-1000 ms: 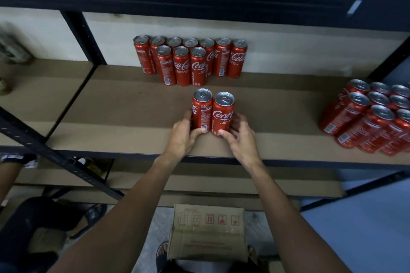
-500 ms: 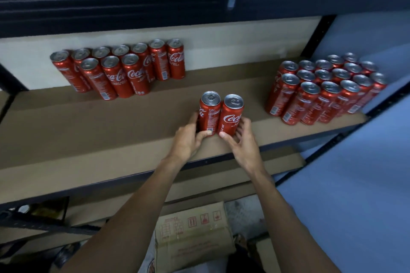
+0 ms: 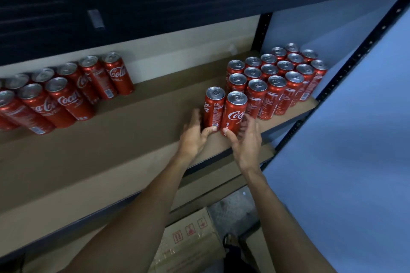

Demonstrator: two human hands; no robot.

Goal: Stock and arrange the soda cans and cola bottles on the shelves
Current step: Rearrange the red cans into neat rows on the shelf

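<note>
In the head view, the two cans in hand are sliding rightward along the shelf (image 3: 133, 139). A second ago they were standing in front of the back group of cans (image 3: 66, 93), well apart from the right-hand block. Now they are arriving just beside the front left corner of that right block of cans (image 3: 279, 86). Whether they are already touching it cannot be told from here.

The left hand (image 3: 195, 137) is grasping the left can (image 3: 214, 108) low on its body, with the thumb across the front and the other fingers (image 3: 196, 115) reaching round the far side. The right hand (image 3: 246, 142) is grasping the right can (image 3: 235, 115) in the same way, with its thumb pressing the label near the base. That hand is slightly blurred, so it is probably moving. Both cans are standing upright and side by side, pressed together, with their bases on or just above the shelf board.

For the task, this looks like the pair being carried over to extend the right block, probably as the start of a new column on its left edge. They are not yet let go or squared up with the rows. The push needs to stay gentle, since these tall, slim cans could topple into their neighbours. No cola bottles are showing. A cardboard box (image 3: 190, 244) is sitting on the floor below.
</note>
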